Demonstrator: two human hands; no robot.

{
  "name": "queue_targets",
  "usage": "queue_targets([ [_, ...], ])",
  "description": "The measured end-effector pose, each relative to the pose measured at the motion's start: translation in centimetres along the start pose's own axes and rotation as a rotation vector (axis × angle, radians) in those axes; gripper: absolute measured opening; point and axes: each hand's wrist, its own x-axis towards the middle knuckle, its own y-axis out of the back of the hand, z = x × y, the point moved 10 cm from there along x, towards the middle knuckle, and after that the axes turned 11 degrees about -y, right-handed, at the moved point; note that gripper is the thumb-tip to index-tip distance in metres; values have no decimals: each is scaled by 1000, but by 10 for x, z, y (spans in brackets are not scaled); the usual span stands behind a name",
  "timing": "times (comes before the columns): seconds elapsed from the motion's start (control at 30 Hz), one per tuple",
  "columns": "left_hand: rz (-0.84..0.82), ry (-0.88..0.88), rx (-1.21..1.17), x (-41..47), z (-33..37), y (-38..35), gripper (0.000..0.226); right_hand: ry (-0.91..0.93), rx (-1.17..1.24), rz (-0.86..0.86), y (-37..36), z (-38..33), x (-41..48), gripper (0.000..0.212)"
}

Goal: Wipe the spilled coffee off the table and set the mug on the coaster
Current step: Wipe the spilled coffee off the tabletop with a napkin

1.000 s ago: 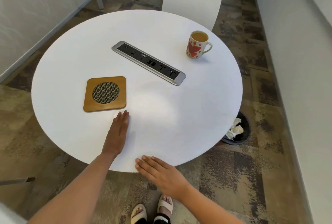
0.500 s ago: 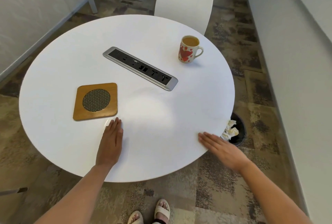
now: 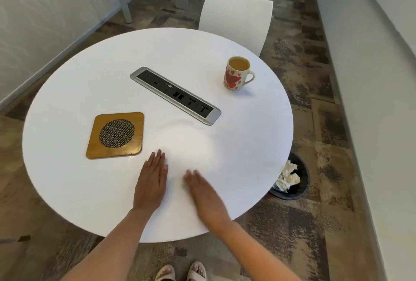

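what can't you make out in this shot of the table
- Right hand, head view: motion-blurred, so whether it holds anything cannot be told; a faint greenish patch shows at its fingertips.
- Spill: no coffee stain is visible on the table; glare washes out the middle.
- Socket strip: its ports are too small to identify.
- Bin: the table edge cuts off part of it.
- Mug: its far side is hidden.
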Motion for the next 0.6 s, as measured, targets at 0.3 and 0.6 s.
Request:
queue_targets([
  [0.3,-51,1,68,19,-6,-8,52,123,-298,-135,9,37,17,57],
  [0.6,-80,-45,89,24,-3,-12,65,-372,-309,170,115,177,38,66],
])
